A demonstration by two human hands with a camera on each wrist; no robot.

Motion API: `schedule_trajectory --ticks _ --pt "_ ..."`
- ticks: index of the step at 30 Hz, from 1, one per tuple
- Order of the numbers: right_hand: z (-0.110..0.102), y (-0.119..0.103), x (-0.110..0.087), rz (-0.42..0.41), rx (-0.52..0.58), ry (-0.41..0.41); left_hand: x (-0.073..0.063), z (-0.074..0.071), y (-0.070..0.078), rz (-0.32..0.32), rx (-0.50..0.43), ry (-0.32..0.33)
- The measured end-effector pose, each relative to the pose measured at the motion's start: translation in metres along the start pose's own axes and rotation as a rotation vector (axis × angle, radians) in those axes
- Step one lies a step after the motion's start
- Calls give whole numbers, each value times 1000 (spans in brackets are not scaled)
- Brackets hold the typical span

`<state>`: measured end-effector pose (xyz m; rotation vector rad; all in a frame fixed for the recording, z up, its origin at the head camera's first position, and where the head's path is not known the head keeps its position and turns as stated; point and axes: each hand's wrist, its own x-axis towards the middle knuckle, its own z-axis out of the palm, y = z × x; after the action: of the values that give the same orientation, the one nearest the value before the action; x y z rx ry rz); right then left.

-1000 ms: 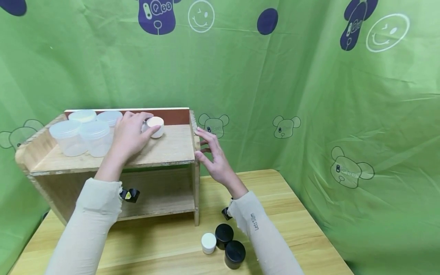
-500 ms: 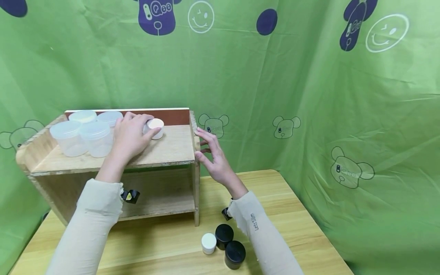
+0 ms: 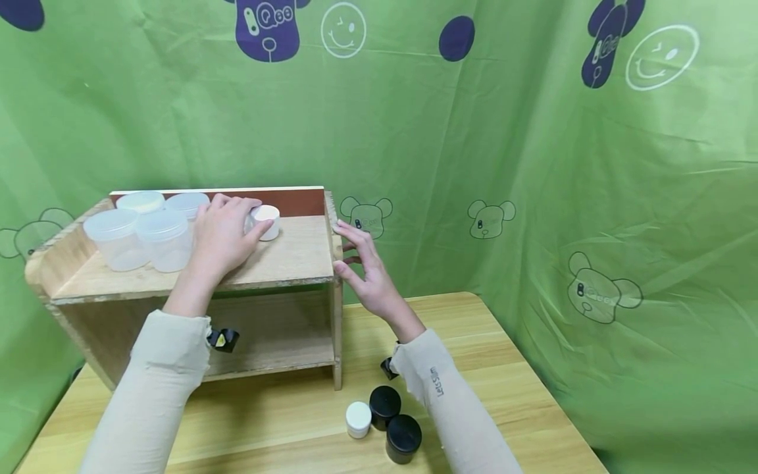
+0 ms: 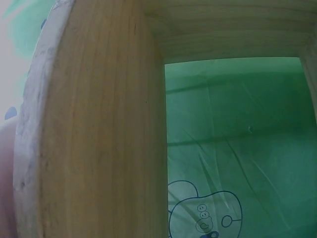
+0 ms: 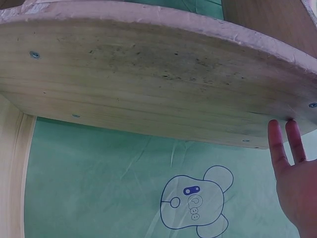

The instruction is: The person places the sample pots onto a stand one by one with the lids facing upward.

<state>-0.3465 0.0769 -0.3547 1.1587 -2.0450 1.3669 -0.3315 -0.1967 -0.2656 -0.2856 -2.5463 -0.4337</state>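
Note:
A small white jar [image 3: 266, 222] stands on the top board of a wooden shelf [image 3: 296, 253]. My left hand [image 3: 225, 232] reaches over that board and grips the jar from its left, thumb in front and fingers behind. Part of something clear shows between palm and jar; its kind is hidden. My right hand [image 3: 372, 273] touches the shelf's right side panel with its fingertips, fingers extended. The right wrist view catches two straight fingers of the right hand [image 5: 294, 186] against the panel [image 5: 163, 74]. Only a blurred sliver of the left hand [image 4: 6, 173] appears in the left wrist view.
Several clear plastic tubs, including a front one [image 3: 166, 243], stand left of my left hand on the shelf. On the table [image 3: 438, 316], a white jar [image 3: 358, 420] and two black jars [image 3: 404, 438] stand near my right forearm. A green curtain [image 3: 403, 131] hangs behind.
The white jar in my left hand has shifted slightly down toward the front of the shelf. My right hand keeps its place at the side panel.

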Motion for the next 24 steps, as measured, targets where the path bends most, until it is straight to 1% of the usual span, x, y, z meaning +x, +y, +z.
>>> schedule_trajectory --ticks 10,15,20,24 --pt "1 0 0 -18 14 4 -2 1 -2 22 4 19" --pt "2 0 -1 -8 18 0 -5 0 -1 36 -15 46" --pt "2 0 -1 -1 20 5 -13 -5 7 70 -59 105" --pt "2 0 0 -1 17 7 -26 -7 16 129 -99 185"
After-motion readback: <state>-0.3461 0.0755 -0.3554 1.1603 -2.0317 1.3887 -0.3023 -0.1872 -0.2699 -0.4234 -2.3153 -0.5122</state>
